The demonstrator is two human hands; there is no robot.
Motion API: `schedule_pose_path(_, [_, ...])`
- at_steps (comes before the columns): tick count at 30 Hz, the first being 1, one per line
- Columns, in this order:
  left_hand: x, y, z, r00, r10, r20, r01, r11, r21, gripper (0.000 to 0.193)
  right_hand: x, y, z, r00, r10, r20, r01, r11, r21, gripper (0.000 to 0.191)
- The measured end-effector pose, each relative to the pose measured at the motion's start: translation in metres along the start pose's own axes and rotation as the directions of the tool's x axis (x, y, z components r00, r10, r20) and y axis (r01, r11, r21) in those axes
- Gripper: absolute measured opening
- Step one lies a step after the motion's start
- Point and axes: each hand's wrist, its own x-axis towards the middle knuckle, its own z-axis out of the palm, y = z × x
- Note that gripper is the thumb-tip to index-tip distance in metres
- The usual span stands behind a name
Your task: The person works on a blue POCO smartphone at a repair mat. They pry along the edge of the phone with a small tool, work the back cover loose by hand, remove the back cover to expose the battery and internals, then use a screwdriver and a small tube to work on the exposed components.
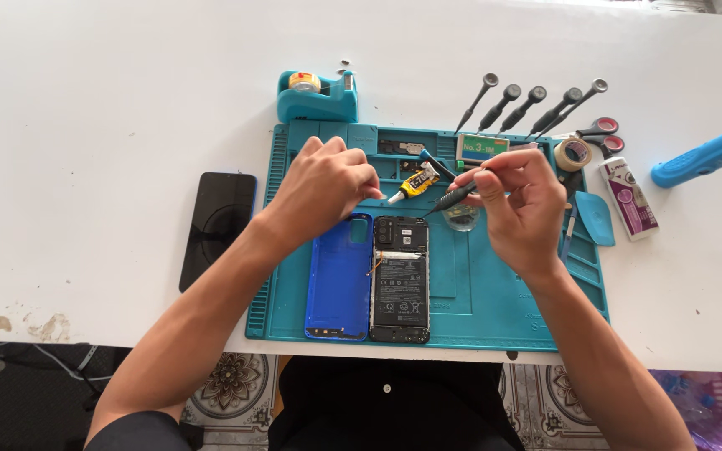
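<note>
My left hand (325,185) hovers over the teal repair mat (495,292), fingers curled near a small yellow glue tube (415,184); whether it grips anything I cannot tell. My right hand (520,205) holds a black screwdriver (453,197) with its tip pointing left toward the tube. Just below the hands lie an opened phone (399,280) with its battery and boards exposed and, to its left, a blue back cover (339,277).
A black phone screen (218,227) lies left of the mat. A teal tape dispenser (317,94) stands behind it. Several screwdrivers (528,107), a tape roll (572,153), scissors (605,136), a white tube (630,197) and a blue tool handle (708,154) lie at the right.
</note>
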Motion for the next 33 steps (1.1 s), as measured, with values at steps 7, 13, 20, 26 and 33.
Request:
schedule_pose_path(7, [-0.002,-0.009,0.013,0.999,-0.048,0.021,0.049,0.997,-0.067,0.012,0.0,0.008,0.004,0.999,0.008,0.036,-0.005,0.997,-0.083,0.019])
schedule_pose_path(13, [-0.002,-0.01,0.014,0.998,-0.049,0.037,0.051,0.997,-0.053,0.01,-0.001,0.009,0.005,0.999,-0.007,0.049,0.013,0.993,-0.12,0.021])
schedule_pose_path(20, [-0.002,-0.01,0.014,0.997,-0.048,0.06,0.053,0.996,-0.078,0.01,-0.001,-0.001,0.011,0.945,-0.293,0.146,0.326,0.797,-0.508,0.025])
schedule_pose_path(26, [-0.003,-0.02,0.011,0.998,-0.032,0.048,0.042,0.974,-0.221,0.01,0.008,-0.032,0.025,0.92,-0.146,0.364,0.374,0.611,-0.698,0.02])
schedule_pose_path(33, [-0.001,-0.019,0.006,0.999,-0.039,-0.025,0.032,0.974,-0.224,0.012,0.053,-0.067,0.044,0.783,0.444,0.437,0.246,0.424,-0.872,0.023])
